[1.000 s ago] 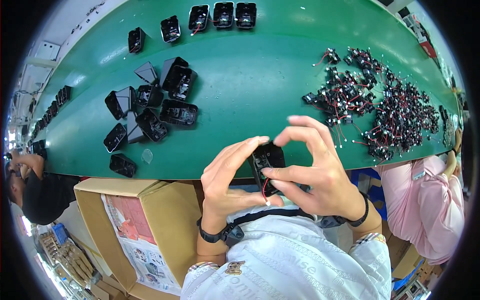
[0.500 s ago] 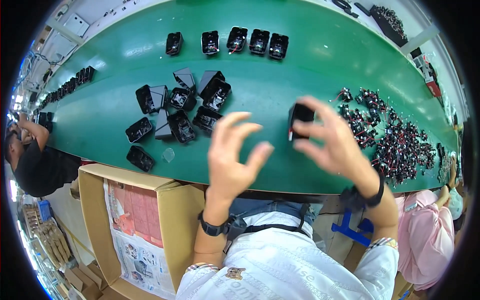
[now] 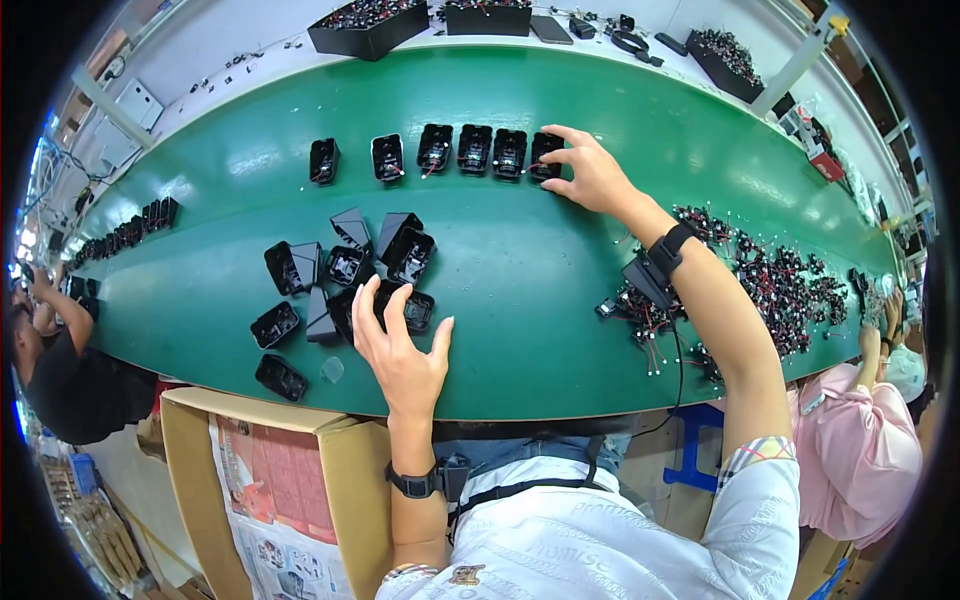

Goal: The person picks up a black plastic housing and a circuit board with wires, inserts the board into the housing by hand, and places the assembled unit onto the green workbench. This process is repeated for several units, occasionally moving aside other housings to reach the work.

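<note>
A row of open black plastic housings (image 3: 475, 150), with small parts and red wires inside, lines the far side of the green table. My right hand (image 3: 595, 178) reaches to its right end. Thumb and fingers span the last black housing (image 3: 545, 155), touching its edges and partly covering it. My left hand (image 3: 402, 355) is open and holds nothing, fingers spread, nearest to a loose group of black housings (image 3: 408, 256) left of the middle. It hides part of the housings behind it. Some lie tilted or on their sides.
A heap of small wired parts (image 3: 780, 295) covers the table's right side. An open cardboard box (image 3: 360, 490) stands at the near left edge. Black bins (image 3: 370, 30) of parts line the back ledge. Co-workers sit at both ends; more housings (image 3: 125, 235) stand far left.
My right hand has carried a black housing from mid-table to the right end of the far row. My left hand has moved left toward the loose housings. The view has shifted, showing more back ledge.
</note>
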### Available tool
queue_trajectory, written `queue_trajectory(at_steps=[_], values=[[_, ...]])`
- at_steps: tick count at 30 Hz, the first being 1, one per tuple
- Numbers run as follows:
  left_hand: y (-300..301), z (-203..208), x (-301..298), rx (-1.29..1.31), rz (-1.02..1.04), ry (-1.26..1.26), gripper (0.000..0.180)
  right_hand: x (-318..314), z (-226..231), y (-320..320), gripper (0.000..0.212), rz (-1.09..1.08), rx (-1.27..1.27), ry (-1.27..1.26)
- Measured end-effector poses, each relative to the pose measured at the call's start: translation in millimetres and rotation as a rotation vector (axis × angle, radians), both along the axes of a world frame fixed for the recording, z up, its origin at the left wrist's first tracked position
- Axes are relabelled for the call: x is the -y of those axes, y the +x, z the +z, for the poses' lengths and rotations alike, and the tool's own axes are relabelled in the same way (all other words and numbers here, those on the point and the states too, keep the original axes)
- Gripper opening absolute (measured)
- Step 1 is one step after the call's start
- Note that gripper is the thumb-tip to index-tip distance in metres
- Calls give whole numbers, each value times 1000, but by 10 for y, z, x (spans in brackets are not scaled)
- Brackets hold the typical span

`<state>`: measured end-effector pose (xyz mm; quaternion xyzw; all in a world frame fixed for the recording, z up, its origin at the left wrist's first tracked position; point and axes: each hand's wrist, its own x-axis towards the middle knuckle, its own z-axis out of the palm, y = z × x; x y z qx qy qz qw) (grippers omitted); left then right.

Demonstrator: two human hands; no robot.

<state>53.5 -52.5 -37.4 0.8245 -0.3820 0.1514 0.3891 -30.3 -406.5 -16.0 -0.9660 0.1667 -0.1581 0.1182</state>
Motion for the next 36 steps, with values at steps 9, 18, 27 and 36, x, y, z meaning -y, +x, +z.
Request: queue_trajectory(at_steps=[9,18,27,36], values=[[-7,-52,-18,46,-3,15,57,-419,963,-838,38,186,-34,53],[-238,9,149,-98,-480,-22,60,-1159,310,-1366,29,309,-216,-210],[-252,-25,147,-160,-477,62,66,-1444,383,-1095,11,-10,381,1323],[-378,53,126,-305,-619,-125,79,-1882,327,-1246,25,6,422,1504]])
